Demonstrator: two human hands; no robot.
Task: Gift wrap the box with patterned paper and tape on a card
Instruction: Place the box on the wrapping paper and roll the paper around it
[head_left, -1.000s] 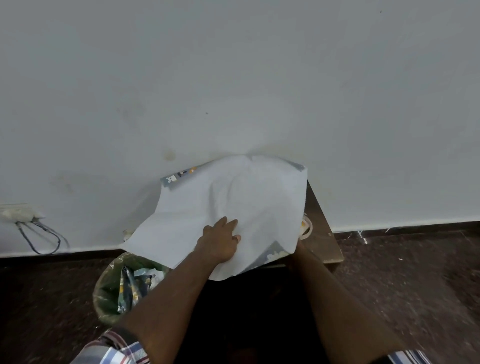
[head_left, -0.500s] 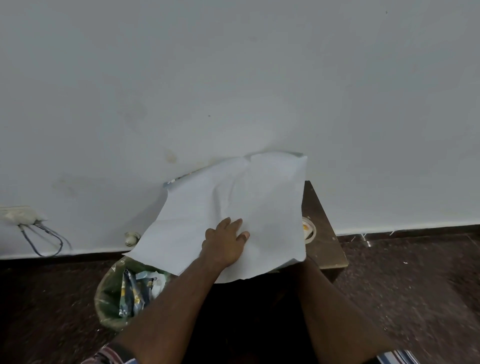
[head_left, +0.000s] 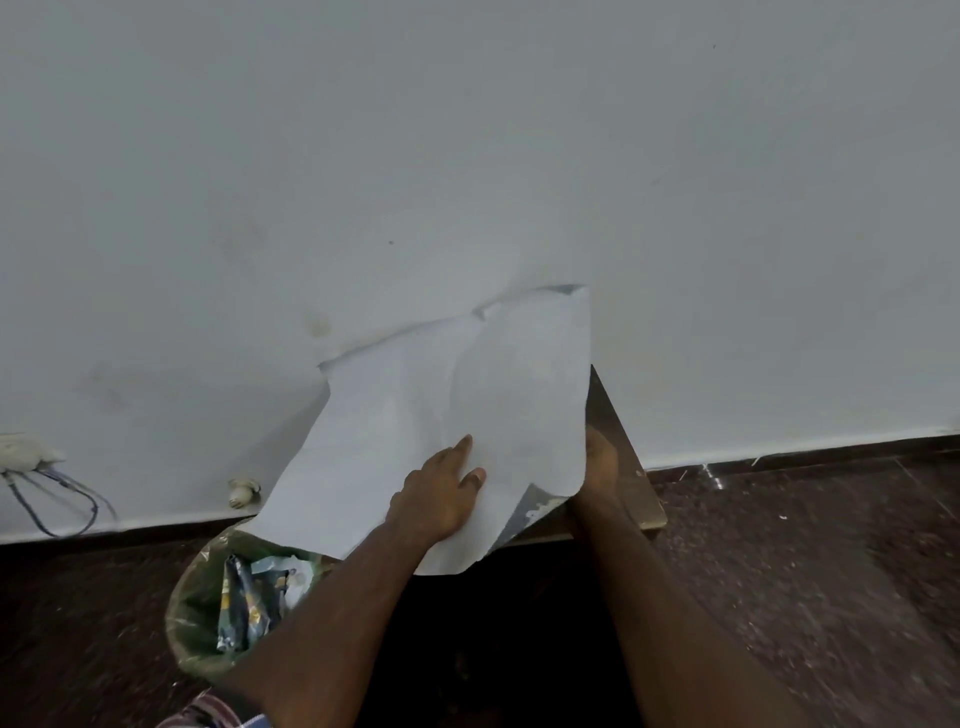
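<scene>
Two hands are at the sheet. The left hand (head_left: 444, 491) lies flat on the wrapping paper (head_left: 447, 410), its fingers (head_left: 462, 447) straight and a little apart, pointing toward 1 o'clock and pressing the white back of the sheet down. The right hand (head_left: 600, 462) sits at the paper's 3 o'clock edge, mostly tucked behind the sheet, so I cannot tell whether its fingers are apart or pinching the edge.

Out from the fingers, the paper spreads printed side down over the small brown surface (head_left: 626, 467), its far edge curling up against the white wall (head_left: 467, 156) at 12 o'clock and its near corner hanging over the front at 6 o'clock, where a bit of the pattern shows. The box is not in view; it may be under the sheet.

I'd judge the paper light, thin and floppy, quick to crease or tear and apt to slide on the wood. Best held flat with a palm in the middle and taken by pinching an edge or corner.

At 7 o'clock a lined bin (head_left: 244, 603) of scraps stands on the dark floor (head_left: 805, 571).
</scene>
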